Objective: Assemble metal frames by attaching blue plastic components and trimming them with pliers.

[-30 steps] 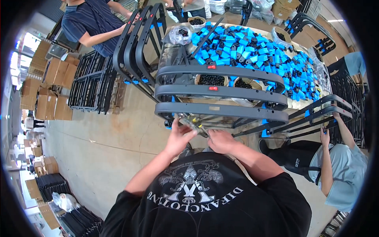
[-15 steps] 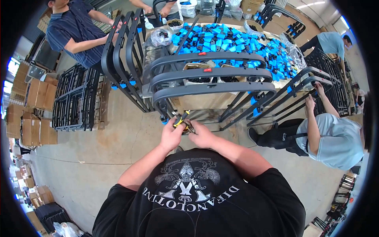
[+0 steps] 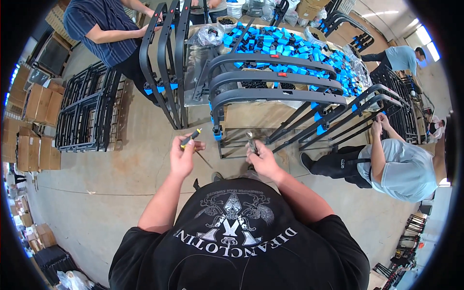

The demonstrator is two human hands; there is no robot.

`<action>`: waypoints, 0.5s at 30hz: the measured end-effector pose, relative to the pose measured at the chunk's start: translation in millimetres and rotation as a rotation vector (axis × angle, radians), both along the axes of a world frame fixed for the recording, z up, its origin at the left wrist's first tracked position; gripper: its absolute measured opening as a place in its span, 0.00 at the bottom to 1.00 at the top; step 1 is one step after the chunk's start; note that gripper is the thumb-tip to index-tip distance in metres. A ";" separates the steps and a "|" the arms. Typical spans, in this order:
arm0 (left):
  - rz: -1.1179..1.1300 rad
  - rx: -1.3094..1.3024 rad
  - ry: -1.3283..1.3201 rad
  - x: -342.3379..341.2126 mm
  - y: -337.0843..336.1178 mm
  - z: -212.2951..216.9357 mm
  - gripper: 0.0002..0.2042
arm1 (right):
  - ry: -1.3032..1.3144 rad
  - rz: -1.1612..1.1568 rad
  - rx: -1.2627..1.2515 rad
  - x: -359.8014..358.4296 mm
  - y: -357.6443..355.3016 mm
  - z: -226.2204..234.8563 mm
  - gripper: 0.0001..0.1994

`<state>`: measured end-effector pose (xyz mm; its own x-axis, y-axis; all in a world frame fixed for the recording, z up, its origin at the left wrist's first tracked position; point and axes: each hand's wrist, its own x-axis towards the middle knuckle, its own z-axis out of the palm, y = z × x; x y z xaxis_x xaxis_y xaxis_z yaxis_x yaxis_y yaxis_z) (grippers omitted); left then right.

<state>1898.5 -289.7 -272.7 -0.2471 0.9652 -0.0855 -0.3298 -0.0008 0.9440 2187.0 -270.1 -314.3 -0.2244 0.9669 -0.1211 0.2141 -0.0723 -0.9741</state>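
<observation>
My left hand (image 3: 183, 155) grips a screwdriver (image 3: 192, 137) with a yellow and black handle, its thin shaft pointing down to the right. My right hand (image 3: 261, 157) is closed on a small metal tool (image 3: 251, 141) held upright. Both hands are in front of my chest, a little apart from each other. Just beyond them stand several curved black metal frames (image 3: 270, 94) with blue plastic clips, leaning against a table (image 3: 241, 116).
The table top is heaped with blue plastic parts (image 3: 290, 46). More black frames (image 3: 166, 63) lean at its left, where a person in a striped shirt (image 3: 104, 24) works. A person in a light blue shirt (image 3: 401, 166) crouches at the right. Stacked racks (image 3: 89, 116) and cardboard boxes (image 3: 38, 116) line the left.
My hands have pulled back from the frames and moved apart. The left hand carried the screwdriver to the left; the view has shifted back from the table.
</observation>
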 end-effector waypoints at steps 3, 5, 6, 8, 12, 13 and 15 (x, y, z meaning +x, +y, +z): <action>-0.088 -0.125 0.070 -25.3 12.1 -32.7 0.08 | 0.221 0.001 -0.279 -7.4 1.5 6.0 0.09; -0.055 -0.127 0.068 -20.2 22.5 -50.8 0.07 | 0.091 -0.043 -0.394 -13.1 1.7 7.0 0.08; -0.031 -0.170 -0.008 -14.9 26.7 -53.7 0.07 | 0.078 -0.045 -0.401 -12.6 0.1 2.2 0.08; 0.006 -0.241 -0.142 -3.8 37.1 -56.1 0.08 | -0.040 0.045 -0.240 -9.7 -1.1 -6.4 0.06; -0.017 -0.245 -0.225 0.2 42.4 -75.3 0.07 | -0.084 0.035 -0.232 -10.5 -15.4 -6.8 0.04; -0.022 -0.248 -0.229 1.5 43.9 -76.3 0.07 | -0.008 0.001 -0.261 -8.4 -19.4 -9.3 0.04; -0.015 -0.252 -0.274 3.8 45.8 -77.6 0.07 | 0.066 -0.036 -0.291 -2.8 -27.2 -13.1 0.04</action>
<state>1902.3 -243.9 -350.3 -0.1683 0.9088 -0.3819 -0.5682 0.2272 0.7909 2184.2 -297.4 -327.3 -0.2070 0.9014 -0.3802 0.1430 -0.3566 -0.9232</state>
